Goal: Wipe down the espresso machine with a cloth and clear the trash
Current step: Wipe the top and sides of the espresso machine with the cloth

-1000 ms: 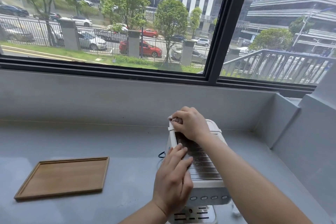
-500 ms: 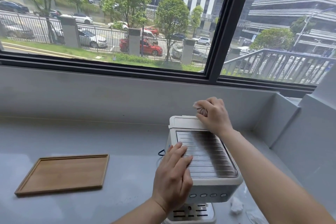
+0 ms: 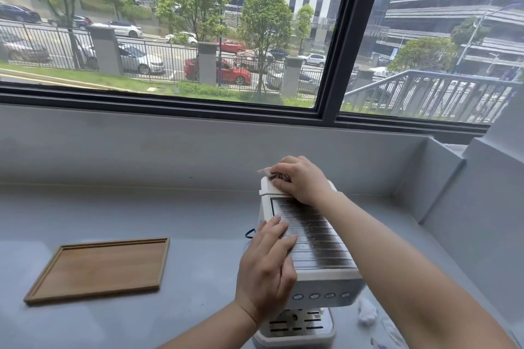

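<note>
Here the right hand (image 3: 300, 178) clutched the cloth (image 3: 266, 171) at the espresso machine (image 3: 312, 238) top's rear; the left hand (image 3: 265, 269) lay flat, gripping nothing, steadying. Firm, overlapping strokes would have served best.

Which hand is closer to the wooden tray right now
Left. The left hand rests on the espresso machine top's near-left part, the side facing the wooden tray. The right hand presses a cloth on the machine's back edge, farther away.
</note>
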